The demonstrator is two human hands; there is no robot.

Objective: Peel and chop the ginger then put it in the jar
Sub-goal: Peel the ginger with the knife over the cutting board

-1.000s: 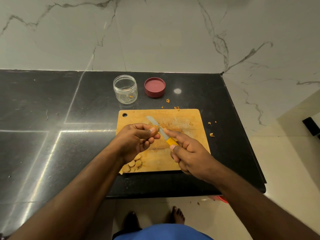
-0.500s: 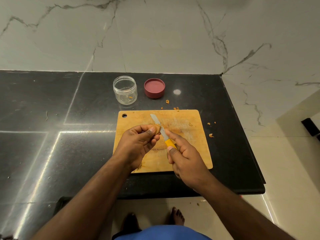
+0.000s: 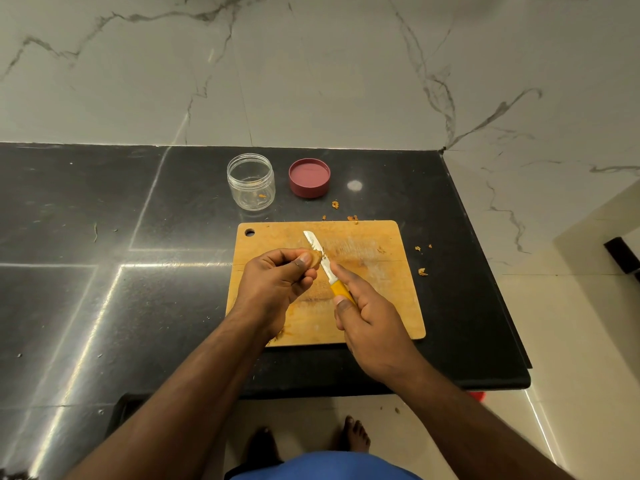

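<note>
1. We stand at a black polished stone counter that catches long streaks of light, with pale seams dividing its slabs; behind it rises a white marble wall veined in grey.
2. To our right the counter ends at a corner, and a cream tiled floor shows beyond and below it, where our bare feet appear.
3. A rectangular wooden cutting board with rounded corners and a small hanging hole lies flat on the counter, its surface scuffed pale and stained orange-brown.
4. Our left hand curls around a small tan piece of ginger, pinching it between thumb and fingertips above the board.
5. Our right hand grips the yellow handle of a knife, index finger laid along the spine; the short silver blade points away from us and touches the ginger.
6. Behind the board stands a clear round plastic jar, open, holding only a small orange scrap.
7. Just right of the jar, the dull red lid lies on the counter.
8. Small orange peel scraps lie scattered on the counter beside and behind the board.
</note>
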